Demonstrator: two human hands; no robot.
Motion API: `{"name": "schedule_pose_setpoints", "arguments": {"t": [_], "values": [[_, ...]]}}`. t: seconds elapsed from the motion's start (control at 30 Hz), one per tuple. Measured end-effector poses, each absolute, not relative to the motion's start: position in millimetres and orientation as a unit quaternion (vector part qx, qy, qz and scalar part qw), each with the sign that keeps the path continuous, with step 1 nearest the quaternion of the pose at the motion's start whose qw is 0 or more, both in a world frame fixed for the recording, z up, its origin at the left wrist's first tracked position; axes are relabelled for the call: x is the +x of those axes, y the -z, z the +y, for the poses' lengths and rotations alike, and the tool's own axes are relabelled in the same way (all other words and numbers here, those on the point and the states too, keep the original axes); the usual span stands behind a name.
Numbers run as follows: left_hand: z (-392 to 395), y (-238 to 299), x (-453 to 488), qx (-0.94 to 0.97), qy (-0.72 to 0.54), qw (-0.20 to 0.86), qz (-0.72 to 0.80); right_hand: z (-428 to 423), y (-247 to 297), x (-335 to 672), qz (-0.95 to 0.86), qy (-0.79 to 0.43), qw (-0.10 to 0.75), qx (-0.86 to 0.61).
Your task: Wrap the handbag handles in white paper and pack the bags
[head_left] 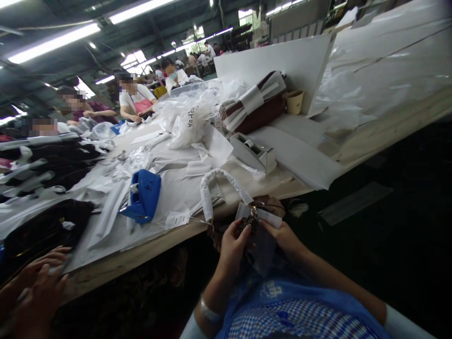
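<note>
Low in front of me, my left hand (232, 242) pinches a dark brown, mottled bunch (249, 222), perhaps a strap or charm, hanging by gold-coloured hardware (253, 210). My right hand (283, 235) grips a translucent white sheet (267, 215), which runs behind the bunch and down towards my lap. Both belong close against a brown handbag (270, 204) at the table edge, mostly covered by the sheet and my hands. Its handle (222, 175), wrapped in white, arches up over the table. A white printed tag (177, 220) lies left of the handle on a string.
A blue tape dispenser (144, 195) and a grey one (252, 151) stand on the paper-covered table (141, 245). Behind are plastic bags (192, 125), a dark red wrapped bag (261, 108) and a paper cup (294, 101). At left, a co-worker's hands (42, 278) touch a black bag (45, 230).
</note>
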State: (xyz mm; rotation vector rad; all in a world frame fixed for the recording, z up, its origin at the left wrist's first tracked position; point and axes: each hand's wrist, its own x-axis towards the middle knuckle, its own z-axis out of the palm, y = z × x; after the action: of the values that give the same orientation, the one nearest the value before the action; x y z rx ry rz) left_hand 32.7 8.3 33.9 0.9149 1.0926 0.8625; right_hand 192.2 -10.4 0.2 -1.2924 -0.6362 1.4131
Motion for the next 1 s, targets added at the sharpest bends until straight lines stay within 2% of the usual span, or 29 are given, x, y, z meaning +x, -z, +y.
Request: {"name": "schedule_pose_setpoints", "arguments": {"t": [0.2,0.4,0.63,0.73,0.8,0.9,0.93,1.0], "values": [[10.2,-14.5,29.6,0.403,-0.39,0.641,0.523,0.9,-4.9,187.1,-0.192,-0.679,0.529,-0.471],[9.2,-7.2,31.6,0.391,-0.389,0.659,0.512,0.7,-1.2,185.4,-0.198,-0.649,0.53,-0.509],[8.5,-0.9,31.9,0.417,-0.365,0.658,0.509,4.9,-7.4,185.7,-0.192,-0.671,0.514,-0.5],[10.2,-1.4,25.8,0.498,-0.346,0.614,0.506,5.8,-8.7,185.5,-0.176,-0.671,0.508,-0.511],[12.2,-6.9,19.5,0.563,-0.347,0.541,0.52,6.1,-8.8,186.3,-0.17,-0.669,0.511,-0.512],[17.8,-17.6,10.3,0.585,-0.421,0.413,0.557,6.2,-9.7,189.3,-0.162,-0.677,0.515,-0.501],[20.5,-20.1,8.2,0.57,-0.449,0.392,0.564,6.1,-10.3,190.6,-0.157,-0.683,0.513,-0.495],[26.5,-22.1,6.6,0.534,-0.468,0.419,0.566,5.9,-11.3,192.8,-0.15,-0.704,0.502,-0.478]]}}
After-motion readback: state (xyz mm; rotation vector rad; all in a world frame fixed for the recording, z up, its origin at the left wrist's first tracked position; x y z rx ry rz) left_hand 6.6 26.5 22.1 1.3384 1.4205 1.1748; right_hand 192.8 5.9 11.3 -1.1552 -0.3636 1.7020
